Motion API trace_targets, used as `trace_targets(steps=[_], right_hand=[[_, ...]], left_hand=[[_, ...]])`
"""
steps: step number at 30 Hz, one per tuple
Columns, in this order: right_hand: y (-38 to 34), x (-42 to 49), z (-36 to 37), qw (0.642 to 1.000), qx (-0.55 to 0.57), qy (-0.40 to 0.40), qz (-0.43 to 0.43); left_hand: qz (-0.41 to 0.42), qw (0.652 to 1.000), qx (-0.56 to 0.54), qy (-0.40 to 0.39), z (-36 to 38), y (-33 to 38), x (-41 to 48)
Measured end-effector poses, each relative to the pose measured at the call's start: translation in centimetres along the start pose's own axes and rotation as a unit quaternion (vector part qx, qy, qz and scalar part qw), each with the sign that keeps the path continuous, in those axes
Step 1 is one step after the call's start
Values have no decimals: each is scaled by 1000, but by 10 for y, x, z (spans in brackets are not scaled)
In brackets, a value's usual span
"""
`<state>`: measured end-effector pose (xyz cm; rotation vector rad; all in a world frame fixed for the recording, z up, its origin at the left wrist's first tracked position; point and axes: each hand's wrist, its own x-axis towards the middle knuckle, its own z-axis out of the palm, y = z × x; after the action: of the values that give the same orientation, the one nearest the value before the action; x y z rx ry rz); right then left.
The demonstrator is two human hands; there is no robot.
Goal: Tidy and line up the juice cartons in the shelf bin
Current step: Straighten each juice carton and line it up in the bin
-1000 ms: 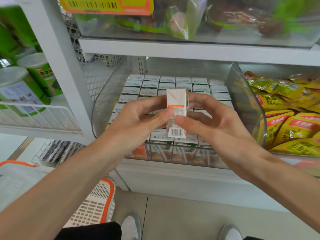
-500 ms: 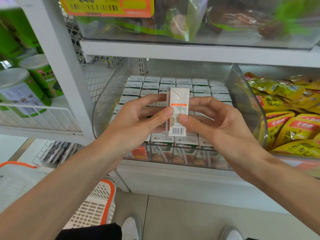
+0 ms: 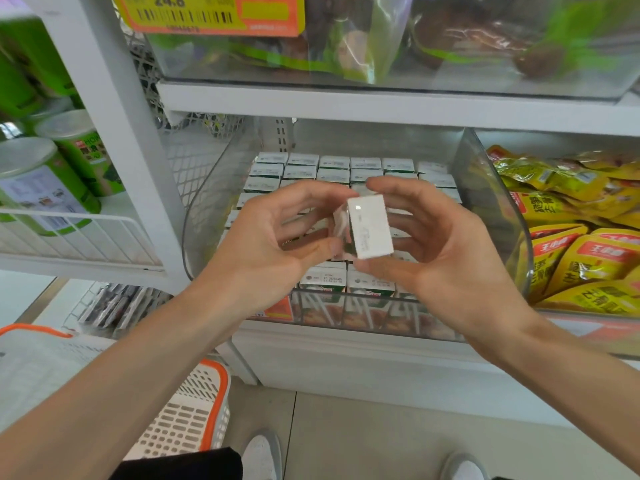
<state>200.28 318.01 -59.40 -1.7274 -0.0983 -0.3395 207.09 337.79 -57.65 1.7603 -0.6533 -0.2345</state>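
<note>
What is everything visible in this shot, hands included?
small white juice carton: one, white, held between both hands before the bin
rows of juice cartons: many, white tops, standing in the bin
clear plastic shelf bin: one, transparent, middle shelf
yellow snack pouches: many, yellow and red, bin at right
green cylindrical cans: several, green, wire shelf at left
barcoded price tag: one, yellow and orange, top edge
perforated plastic basket: one, white with orange rim, lower left
left hand: one, grips the carton from the left
right hand: one, grips it from the right
</note>
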Motion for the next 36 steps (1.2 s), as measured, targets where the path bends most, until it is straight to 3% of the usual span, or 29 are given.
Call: trace_targets(steps=[4,12,25,30,36], right_hand=[[-1,-1,1,999,-33,13,-28],[-3,-1,2,996,-72,33,-29],[-9,0,3,981,105,43,155],[-11,2,2,972,118,9,203],[-12,7,2,968,111,30,224]], left_hand=[[43,999,17,-11,1,2,0],[41,999,29,-9,-2,-1,0],[35,993,113,-28,1,-3,0],[43,995,87,9,2,-2,0],[60,995,55,61,1,4,1]])
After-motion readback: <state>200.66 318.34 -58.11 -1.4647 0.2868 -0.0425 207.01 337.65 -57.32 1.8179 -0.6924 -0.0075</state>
